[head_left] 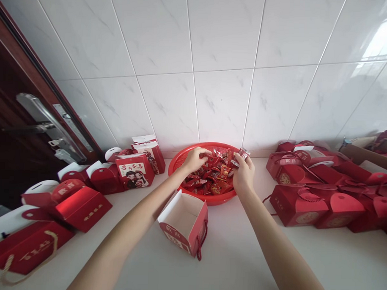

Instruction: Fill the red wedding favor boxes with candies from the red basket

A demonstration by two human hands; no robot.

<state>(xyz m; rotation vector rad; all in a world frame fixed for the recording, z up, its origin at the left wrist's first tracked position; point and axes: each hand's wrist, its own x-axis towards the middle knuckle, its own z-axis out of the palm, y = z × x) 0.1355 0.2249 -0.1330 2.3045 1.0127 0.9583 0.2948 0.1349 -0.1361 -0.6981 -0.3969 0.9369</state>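
A red plastic basket [221, 200] stands against the wall, holding many wrapped candies [213, 175], mostly red. Over its left part is my left hand [197, 159], its fingers pinched together; whatever they hold, if anything, is hidden. At the basket's right rim my right hand [244, 172] grips a small wrapped candy [242, 155] with a red, white and dark patterned wrapper. In front of the basket an open red gift box [184, 221] with a white inside sits on the table, a dark red cord handle hanging at its right side. Neither hand touches this box.
Several red gift boxes [83, 206] stand at the left, some with raised flaps. More closed red boxes [308, 206] are grouped at the right, by a cardboard carton [355, 150]. A white tiled wall [223, 108] bounds the white table, and a dark door [11, 92] is at the left.
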